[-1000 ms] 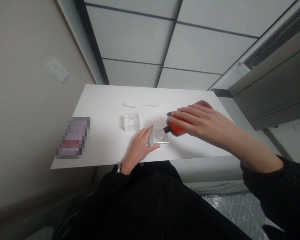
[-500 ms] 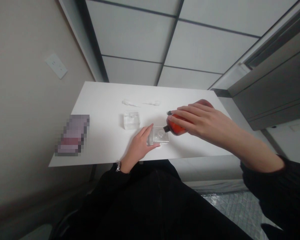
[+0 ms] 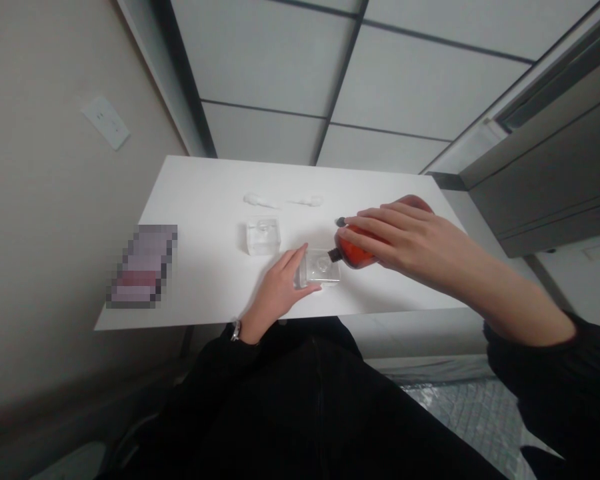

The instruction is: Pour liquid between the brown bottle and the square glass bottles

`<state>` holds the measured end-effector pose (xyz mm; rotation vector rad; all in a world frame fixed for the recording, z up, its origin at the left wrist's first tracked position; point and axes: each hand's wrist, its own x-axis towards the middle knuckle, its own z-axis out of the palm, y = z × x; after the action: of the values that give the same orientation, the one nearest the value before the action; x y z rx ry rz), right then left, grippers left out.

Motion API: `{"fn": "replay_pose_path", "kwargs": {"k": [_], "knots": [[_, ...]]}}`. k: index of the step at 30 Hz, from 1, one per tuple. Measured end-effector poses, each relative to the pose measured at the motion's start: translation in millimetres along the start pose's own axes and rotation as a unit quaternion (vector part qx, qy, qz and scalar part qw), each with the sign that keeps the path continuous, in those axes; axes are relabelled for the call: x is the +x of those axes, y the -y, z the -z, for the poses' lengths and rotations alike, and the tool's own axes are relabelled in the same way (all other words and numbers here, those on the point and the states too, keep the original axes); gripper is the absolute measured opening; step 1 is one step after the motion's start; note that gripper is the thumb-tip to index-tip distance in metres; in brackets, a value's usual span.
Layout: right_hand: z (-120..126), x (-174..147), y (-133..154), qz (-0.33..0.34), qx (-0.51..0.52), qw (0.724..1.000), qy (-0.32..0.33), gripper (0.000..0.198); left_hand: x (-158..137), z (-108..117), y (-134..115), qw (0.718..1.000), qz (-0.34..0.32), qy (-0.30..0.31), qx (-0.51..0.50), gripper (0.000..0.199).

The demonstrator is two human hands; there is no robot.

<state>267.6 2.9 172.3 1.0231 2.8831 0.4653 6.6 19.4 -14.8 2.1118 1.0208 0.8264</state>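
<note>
My right hand point(image 3: 410, 233) is wrapped over a red-orange bottle point(image 3: 355, 250), holding it tilted with its black mouth point(image 3: 335, 255) down to the left. That mouth is at the right side of a clear square container point(image 3: 325, 268) with a round shape in its top. Whether liquid is running out is too small to tell. My left hand point(image 3: 275, 287) grips the container's left side, thumb in front and fingers behind. Beside my right fingertips shows a small black round piece point(image 3: 341, 221). A second clear square container point(image 3: 263, 238) stands behind my left hand.
Two slim whitish pieces, one on the left point(image 3: 260, 200) and one on the right point(image 3: 310, 201), lie toward the back of the white table point(image 3: 200, 267). A pixelated dark-edged object point(image 3: 145, 267) is at the table's left edge. A wall with a socket plate point(image 3: 106, 122) rises beyond.
The view has shifted slightly. Both hands keep their holds, and the bottle stays tilted at the container with hardly any movement.
</note>
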Motion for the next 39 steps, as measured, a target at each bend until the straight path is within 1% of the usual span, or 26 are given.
{"fn": "replay_pose_path", "kwargs": {"k": [9,17,21,26,32,39], "knots": [[-1,5,2,0.017,-0.026,1.0,-0.001,0.049,1,0,-2,1.0,-0.013,-0.002,0.011,0.089],[-2,7,2,0.017,-0.001,1.0,-0.006,0.053,0,-1,0,1.0,-0.015,-0.006,0.007,0.089],[-2,9,5,0.027,-0.016,0.999,-0.006,0.051,0,-2,1,1.0,-0.017,-0.009,0.008,0.089],[-2,10,8,0.014,-0.006,1.0,-0.008,0.05,0,-1,0,1.0,-0.014,-0.008,0.006,0.088],[-3,10,8,0.019,-0.022,1.0,-0.006,0.049,0,-1,0,1.0,-0.009,-0.006,0.006,0.088],[-11,6,5,0.006,0.012,1.0,-0.028,0.051,0,-1,1,1.0,-0.013,-0.006,0.009,0.088]]}}
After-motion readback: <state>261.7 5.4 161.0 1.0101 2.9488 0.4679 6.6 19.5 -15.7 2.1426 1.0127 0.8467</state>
